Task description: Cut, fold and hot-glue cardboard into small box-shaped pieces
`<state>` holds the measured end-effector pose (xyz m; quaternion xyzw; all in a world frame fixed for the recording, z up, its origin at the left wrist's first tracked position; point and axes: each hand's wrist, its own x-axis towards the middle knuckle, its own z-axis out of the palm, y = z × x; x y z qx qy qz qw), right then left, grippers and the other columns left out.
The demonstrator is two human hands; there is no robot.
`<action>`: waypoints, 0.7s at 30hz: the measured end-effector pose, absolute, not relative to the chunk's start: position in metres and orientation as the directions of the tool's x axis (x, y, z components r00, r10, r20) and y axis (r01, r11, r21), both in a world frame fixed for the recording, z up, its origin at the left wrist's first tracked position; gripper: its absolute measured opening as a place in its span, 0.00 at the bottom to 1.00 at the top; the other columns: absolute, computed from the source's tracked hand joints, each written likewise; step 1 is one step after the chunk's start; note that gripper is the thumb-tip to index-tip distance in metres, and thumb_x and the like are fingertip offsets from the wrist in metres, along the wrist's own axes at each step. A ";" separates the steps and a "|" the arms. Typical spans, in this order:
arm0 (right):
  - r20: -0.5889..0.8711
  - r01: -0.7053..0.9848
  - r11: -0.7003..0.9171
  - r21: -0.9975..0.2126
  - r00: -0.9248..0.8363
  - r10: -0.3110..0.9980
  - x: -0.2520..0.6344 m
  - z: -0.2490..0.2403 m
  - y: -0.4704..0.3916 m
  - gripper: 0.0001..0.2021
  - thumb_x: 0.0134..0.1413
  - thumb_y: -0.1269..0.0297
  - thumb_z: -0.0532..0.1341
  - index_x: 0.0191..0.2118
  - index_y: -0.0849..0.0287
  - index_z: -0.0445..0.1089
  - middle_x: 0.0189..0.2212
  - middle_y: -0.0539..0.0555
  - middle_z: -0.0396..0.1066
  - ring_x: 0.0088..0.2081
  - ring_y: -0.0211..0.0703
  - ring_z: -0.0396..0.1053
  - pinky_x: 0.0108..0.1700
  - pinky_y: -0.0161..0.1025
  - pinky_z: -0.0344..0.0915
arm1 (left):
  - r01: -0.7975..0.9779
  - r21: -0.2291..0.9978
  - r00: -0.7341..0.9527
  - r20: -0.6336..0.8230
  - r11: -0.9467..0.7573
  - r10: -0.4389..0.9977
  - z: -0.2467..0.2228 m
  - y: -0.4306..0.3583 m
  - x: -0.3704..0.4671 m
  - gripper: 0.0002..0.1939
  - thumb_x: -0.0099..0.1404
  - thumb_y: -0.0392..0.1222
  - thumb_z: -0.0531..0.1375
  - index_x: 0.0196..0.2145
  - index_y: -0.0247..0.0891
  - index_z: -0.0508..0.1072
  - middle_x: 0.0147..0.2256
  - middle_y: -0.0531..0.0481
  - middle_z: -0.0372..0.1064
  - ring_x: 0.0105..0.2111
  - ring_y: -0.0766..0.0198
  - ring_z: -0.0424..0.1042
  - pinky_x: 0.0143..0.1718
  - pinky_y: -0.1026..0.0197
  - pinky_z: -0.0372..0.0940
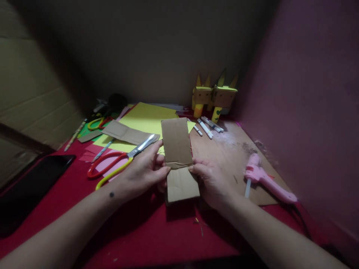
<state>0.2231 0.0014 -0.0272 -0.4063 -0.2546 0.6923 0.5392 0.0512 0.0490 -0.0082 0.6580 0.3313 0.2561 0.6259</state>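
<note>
Right now, a folded cardboard piece [176, 144] sits at the centre of the frame, between the two hands and above the red desk [134, 235]. The left hand [143, 170] grasps its left long edge, thumb on the near face and fingers partly hidden behind; the right hand [211, 181] pinches the right long edge the same way. Both thumbs press beside the crease that crosses the cardboard, so neither hand is clearly nearer to it.

Its long axis runs almost straight up and down the frame, with the lower end leaning slightly to the right. One end points toward the top of the frame, overlapping the yellow paper [148, 116], and the other points to the bottom edge. The crease lies crosswise, roughly from hand to hand, with a browner panel above it and a paler one below. Whether the lower end touches the desk is hard to tell.

Left of centre, red and yellow scissors [131, 153] lie just beside the left hand, blades toward the cardboard. At the right of the frame a pink glue gun [254, 170] rests on a brown board [221, 160], well apart from the cardboard, with white markers [205, 129] near the board's upper end
</note>
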 end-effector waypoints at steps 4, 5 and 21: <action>-0.285 -0.554 -0.301 -0.776 -0.117 0.951 0.222 -0.026 0.002 0.06 0.31 0.73 0.58 0.22 0.58 0.69 0.16 0.48 0.65 0.20 0.37 0.56 0.25 0.35 0.52 | 0.091 0.996 0.647 -0.046 -0.017 0.761 -0.008 0.048 0.053 0.36 0.63 0.38 0.60 0.63 0.42 0.46 0.24 0.60 0.65 0.20 0.67 0.70 0.22 0.64 0.69; -0.285 -0.550 -0.295 -0.781 -0.105 0.953 0.222 -0.026 0.002 0.07 0.30 0.74 0.58 0.23 0.58 0.69 0.16 0.48 0.65 0.21 0.37 0.57 0.26 0.35 0.53 | 0.090 0.996 0.642 -0.040 -0.024 0.765 -0.008 0.048 0.053 0.35 0.63 0.37 0.60 0.63 0.41 0.48 0.24 0.61 0.64 0.19 0.67 0.69 0.22 0.64 0.68; -0.381 -0.691 -0.242 -0.681 0.052 0.923 0.221 -0.022 0.010 0.12 0.25 0.78 0.55 0.23 0.57 0.66 0.21 0.51 0.68 0.31 0.46 0.69 0.33 0.40 0.65 | 0.322 0.556 0.686 0.421 -0.766 0.594 -0.019 0.044 0.046 0.13 0.64 0.32 0.57 0.46 0.42 0.72 0.51 0.45 0.64 0.52 0.58 0.68 0.51 0.59 0.64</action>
